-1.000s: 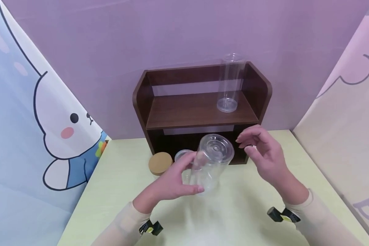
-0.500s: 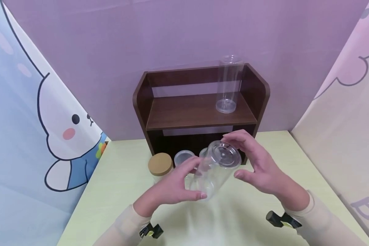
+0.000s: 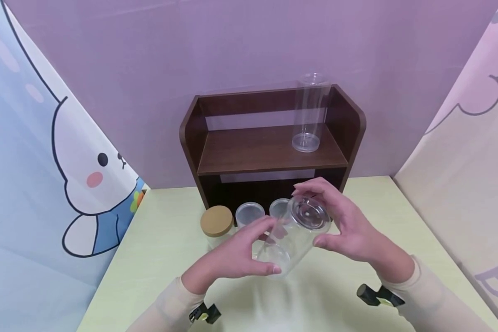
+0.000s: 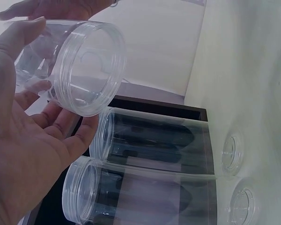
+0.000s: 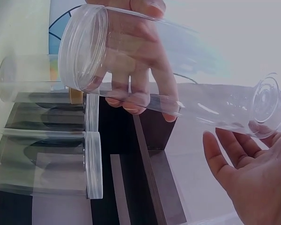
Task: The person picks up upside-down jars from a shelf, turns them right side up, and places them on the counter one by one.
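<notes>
A clear plastic jar (image 3: 292, 244) is held tilted over the table, its round base raised toward the right and its ringed end low at the left. My left hand (image 3: 242, 256) grips it near that end, thumb in front and fingers behind, which show through the clear wall in the right wrist view. Around the base, my right hand (image 3: 346, 226) has its thumb at the near side and its fingers curled behind. Behind the jar stand two clear jars with translucent tops, one at the left (image 3: 250, 213) and one at the right (image 3: 279, 207).
A jar with a tan lid (image 3: 217, 221) stands left of the clear ones. Behind is a dark brown two-tier shelf (image 3: 269, 152), with a tall clear jar (image 3: 306, 115) upright on its upper board. Printed cloth hangs on both sides of the pale table (image 3: 170, 216).
The right hand has come in from the right to the jar's base. The held jar has tilted further right, uncovering the clear jars behind. The left hand keeps its grip.
</notes>
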Action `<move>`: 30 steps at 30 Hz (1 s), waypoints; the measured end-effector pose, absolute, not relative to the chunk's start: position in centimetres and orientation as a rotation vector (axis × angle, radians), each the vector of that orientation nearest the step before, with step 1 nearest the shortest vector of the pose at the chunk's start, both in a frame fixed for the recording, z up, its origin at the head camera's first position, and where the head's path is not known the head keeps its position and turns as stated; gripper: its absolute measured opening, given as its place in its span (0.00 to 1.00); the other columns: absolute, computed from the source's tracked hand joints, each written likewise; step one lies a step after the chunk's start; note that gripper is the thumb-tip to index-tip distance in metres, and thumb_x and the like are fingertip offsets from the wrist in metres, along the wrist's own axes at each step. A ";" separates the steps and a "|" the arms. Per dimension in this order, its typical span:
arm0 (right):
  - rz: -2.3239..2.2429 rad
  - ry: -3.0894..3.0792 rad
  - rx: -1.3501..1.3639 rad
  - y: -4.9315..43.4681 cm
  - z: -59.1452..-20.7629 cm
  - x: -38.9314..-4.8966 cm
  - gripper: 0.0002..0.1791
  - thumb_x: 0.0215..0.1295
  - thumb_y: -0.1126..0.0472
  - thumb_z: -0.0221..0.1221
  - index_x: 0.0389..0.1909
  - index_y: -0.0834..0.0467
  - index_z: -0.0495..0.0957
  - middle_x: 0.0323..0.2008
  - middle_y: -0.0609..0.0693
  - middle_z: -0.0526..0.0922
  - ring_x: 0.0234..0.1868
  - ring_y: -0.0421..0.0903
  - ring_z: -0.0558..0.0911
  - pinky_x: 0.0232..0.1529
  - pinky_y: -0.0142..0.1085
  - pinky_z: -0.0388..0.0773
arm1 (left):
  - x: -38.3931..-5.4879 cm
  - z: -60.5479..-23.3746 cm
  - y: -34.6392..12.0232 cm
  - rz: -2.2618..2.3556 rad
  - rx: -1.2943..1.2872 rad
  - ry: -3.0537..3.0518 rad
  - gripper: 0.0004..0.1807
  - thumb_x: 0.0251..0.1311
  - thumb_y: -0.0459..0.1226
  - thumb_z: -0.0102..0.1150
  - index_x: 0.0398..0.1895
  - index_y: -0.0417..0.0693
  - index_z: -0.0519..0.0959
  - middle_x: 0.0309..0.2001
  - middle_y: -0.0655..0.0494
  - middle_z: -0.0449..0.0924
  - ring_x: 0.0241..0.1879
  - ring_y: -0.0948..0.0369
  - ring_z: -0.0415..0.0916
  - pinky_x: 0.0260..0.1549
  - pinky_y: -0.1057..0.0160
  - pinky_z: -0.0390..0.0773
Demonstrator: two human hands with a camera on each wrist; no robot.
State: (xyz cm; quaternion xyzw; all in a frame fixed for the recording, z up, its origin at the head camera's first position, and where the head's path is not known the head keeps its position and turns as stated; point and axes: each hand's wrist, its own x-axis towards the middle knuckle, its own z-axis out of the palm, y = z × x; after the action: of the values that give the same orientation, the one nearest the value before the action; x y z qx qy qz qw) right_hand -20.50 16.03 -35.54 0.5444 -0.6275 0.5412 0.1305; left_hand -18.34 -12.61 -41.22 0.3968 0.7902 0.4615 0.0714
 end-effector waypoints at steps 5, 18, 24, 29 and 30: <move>1.480 -1.933 1.553 16.1 -35.8 -20.5 0.48 0.71 0.39 0.73 0.76 0.69 0.70 0.61 0.58 0.79 0.58 0.49 0.82 0.63 0.35 0.79 | -18.4 -41.3 -12.6 1.375 1.196 2.371 0.44 0.61 0.46 0.82 0.79 0.64 0.70 0.67 0.62 0.78 0.66 0.64 0.77 0.68 0.57 0.79; 1.572 -1.802 1.508 16.1 -36.3 -20.9 0.42 0.71 0.48 0.76 0.71 0.74 0.73 0.54 0.59 0.82 0.51 0.48 0.83 0.56 0.33 0.83 | -18.4 -41.5 -12.7 1.406 1.262 2.352 0.48 0.59 0.42 0.83 0.81 0.55 0.67 0.69 0.63 0.76 0.68 0.62 0.75 0.68 0.57 0.79; 1.709 -1.724 1.443 16.3 -36.6 -21.0 0.44 0.73 0.47 0.74 0.70 0.79 0.70 0.53 0.60 0.84 0.54 0.49 0.85 0.57 0.36 0.83 | -18.2 -41.3 -13.0 1.415 1.161 2.332 0.56 0.55 0.40 0.87 0.84 0.58 0.62 0.72 0.64 0.74 0.72 0.63 0.72 0.70 0.56 0.77; 1.790 -1.677 1.405 16.7 -36.8 -21.0 0.44 0.74 0.50 0.74 0.70 0.81 0.69 0.56 0.63 0.85 0.55 0.51 0.87 0.63 0.37 0.83 | -18.0 -41.0 -13.3 1.441 1.131 2.342 0.55 0.56 0.41 0.87 0.85 0.62 0.62 0.73 0.63 0.74 0.73 0.61 0.71 0.70 0.54 0.78; 1.803 -1.667 1.406 16.8 -36.9 -21.0 0.43 0.74 0.51 0.74 0.70 0.81 0.68 0.56 0.63 0.85 0.55 0.51 0.87 0.65 0.37 0.83 | -17.9 -41.0 -13.4 1.452 1.132 2.340 0.55 0.57 0.41 0.86 0.85 0.62 0.63 0.73 0.62 0.74 0.73 0.61 0.71 0.70 0.53 0.78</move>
State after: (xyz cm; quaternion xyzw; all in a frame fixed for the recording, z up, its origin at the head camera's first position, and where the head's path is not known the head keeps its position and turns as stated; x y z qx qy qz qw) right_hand -21.04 16.81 -36.86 0.4909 -0.5819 0.6295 0.1555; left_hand -17.92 -13.42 -40.99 0.3790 0.7833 0.4859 0.0818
